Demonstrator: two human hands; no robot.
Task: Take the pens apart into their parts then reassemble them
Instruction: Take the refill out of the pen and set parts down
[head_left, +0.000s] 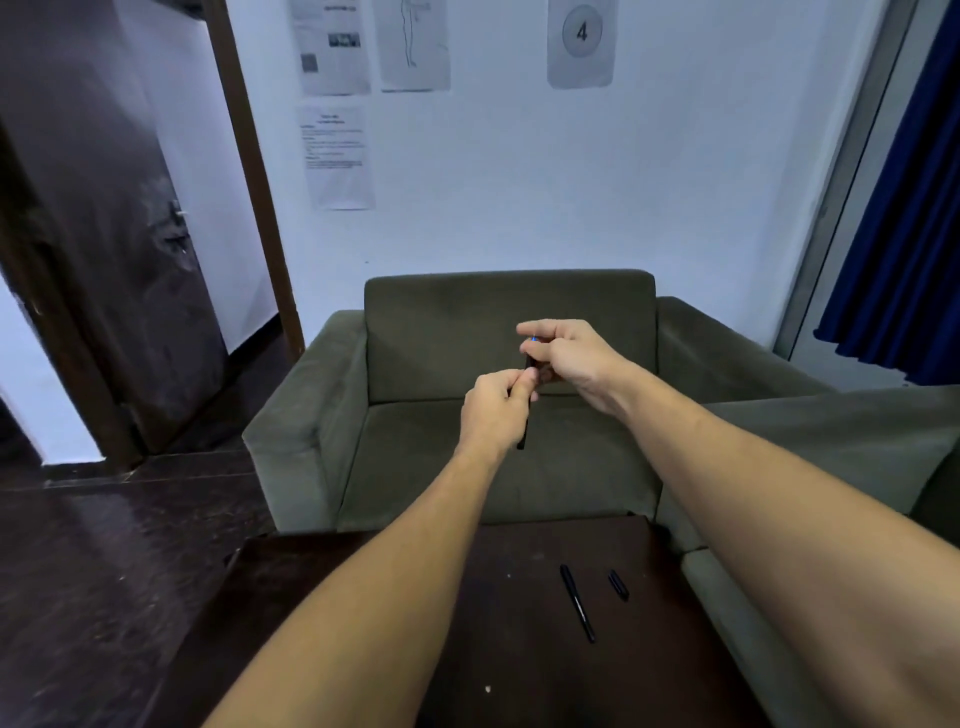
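Observation:
Both arms are stretched out in front of me above the table. My left hand (493, 408) grips the lower part of a thin black pen (523, 434), whose end sticks out below the fist. My right hand (563, 353) pinches the pen's upper end, where a small blue tip (534, 339) shows between the fingers. Down on the dark table (311, 623) lie a second black pen (577, 603) and, just right of it, a short black pen part (618, 585).
A green armchair (509, 332) stands right behind the table, and a green sofa (779, 623) runs along the table's right side. A dark door (104, 260) stands open at the left. A blue curtain (904, 208) hangs at the right.

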